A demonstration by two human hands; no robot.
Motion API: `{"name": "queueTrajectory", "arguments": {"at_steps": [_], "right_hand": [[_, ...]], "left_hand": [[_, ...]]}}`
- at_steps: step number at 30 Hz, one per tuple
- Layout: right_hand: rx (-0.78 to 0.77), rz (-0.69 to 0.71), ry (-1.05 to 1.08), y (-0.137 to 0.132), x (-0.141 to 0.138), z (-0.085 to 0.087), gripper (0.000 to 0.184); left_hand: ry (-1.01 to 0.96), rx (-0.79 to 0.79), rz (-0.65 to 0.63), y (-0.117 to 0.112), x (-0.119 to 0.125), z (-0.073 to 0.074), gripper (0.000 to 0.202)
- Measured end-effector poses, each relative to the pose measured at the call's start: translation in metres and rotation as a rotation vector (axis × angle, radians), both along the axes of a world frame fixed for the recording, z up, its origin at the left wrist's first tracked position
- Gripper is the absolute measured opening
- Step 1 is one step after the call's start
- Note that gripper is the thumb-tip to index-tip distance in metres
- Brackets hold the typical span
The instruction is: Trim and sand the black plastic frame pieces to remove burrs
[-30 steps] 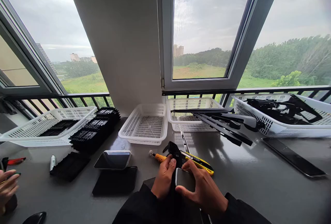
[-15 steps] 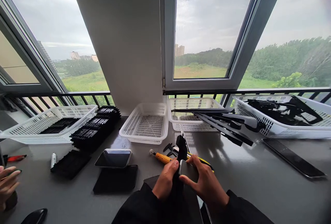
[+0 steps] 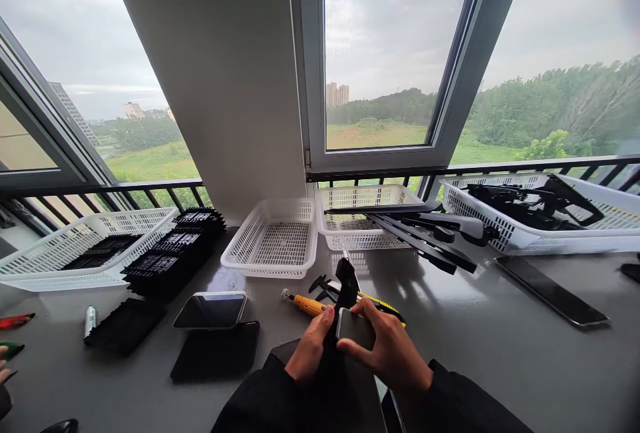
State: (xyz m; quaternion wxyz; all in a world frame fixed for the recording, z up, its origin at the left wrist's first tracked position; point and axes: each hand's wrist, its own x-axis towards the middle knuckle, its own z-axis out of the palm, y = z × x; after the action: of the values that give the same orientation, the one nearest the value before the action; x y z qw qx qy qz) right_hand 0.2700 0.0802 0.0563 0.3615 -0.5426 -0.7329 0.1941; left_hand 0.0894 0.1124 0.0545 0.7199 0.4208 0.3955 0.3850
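My left hand (image 3: 306, 351) grips a long black plastic part (image 3: 346, 281), thumb on top, its curved end pointing away from me. In my right hand (image 3: 393, 352), between thumb and fingers, is a small flat dark block with a light rim (image 3: 356, 328), pressed against or very near the black part's side. What the block is cannot be made out. Just beyond my hands lie an orange pen-shaped tool (image 3: 309, 305), a dark caliper (image 3: 320, 286) and a yellow-and-black utility knife (image 3: 389, 309). The black part's lower end is hard to see against my dark clothing.
White baskets (image 3: 270, 272) line the railing. Long black parts (image 3: 430, 236) rest across one; others fill the right basket (image 3: 550, 243). Black grid pieces (image 3: 173, 253) are stacked left. Two phone-like slabs (image 3: 213, 311) lie nearer, a marker (image 3: 91, 321) farther left. Another person's fingers (image 3: 4, 373) show at the left edge.
The view has turned slightly right, so most things sit farther left. The other person's hand has mostly left the picture. Both my hands keep their holds, with little visible movement.
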Motion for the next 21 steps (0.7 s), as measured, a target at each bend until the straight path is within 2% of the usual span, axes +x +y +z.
{"name": "queueTrajectory", "arguments": {"at_steps": [4,10,16,18,21], "right_hand": [[0.067,-0.119,0.029,0.003,0.004,-0.002,0.039],[0.112,-0.022,0.023,-0.003,-0.001,-0.004,0.042],[0.089,-0.116,0.044,0.0,0.001,-0.009,0.039],[0.064,-0.065,0.047,-0.003,0.0,-0.008,0.04],[0.037,0.088,0.022,-0.009,-0.005,-0.007,0.046]], "left_hand": [[0.029,0.011,-0.063,0.0,-0.001,-0.001,0.083],[0.078,0.075,-0.065,-0.001,0.001,0.002,0.078],[0.011,0.127,-0.135,-0.006,0.005,0.013,0.078],[0.006,0.121,-0.137,-0.006,0.006,0.016,0.079],[0.001,0.052,-0.083,-0.004,0.005,0.016,0.085]]}}
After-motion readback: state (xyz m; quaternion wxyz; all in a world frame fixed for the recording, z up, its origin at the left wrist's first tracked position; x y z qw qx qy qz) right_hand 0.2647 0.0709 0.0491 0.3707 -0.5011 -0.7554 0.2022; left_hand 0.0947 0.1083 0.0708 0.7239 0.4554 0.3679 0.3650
